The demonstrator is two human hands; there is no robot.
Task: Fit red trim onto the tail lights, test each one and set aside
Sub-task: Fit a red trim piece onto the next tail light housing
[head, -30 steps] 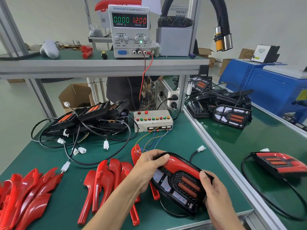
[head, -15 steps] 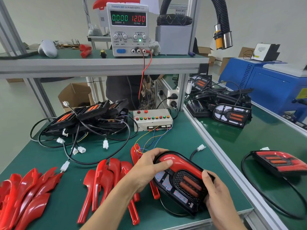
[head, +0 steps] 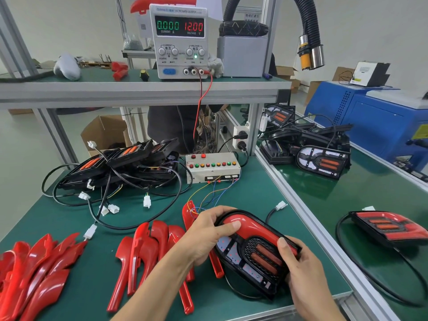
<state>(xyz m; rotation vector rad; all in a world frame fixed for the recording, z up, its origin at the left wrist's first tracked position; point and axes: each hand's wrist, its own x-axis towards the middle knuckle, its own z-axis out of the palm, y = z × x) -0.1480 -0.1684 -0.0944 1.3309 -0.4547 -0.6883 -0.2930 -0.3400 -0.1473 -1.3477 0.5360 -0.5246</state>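
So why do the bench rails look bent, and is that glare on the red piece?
Head view: the wide-angle lens bows the shelf rail near the frame edges; pale highlights sit on the glossy red trim beside the left hand; the centre is sharp.

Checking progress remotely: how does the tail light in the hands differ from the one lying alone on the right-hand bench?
The held tail light is gripped by the left hand and right hand; the finished tail light lies untouched. The held one shows pale panels beside its red trim; the finished one looks red across its face. Both have black housings and two orange bars.
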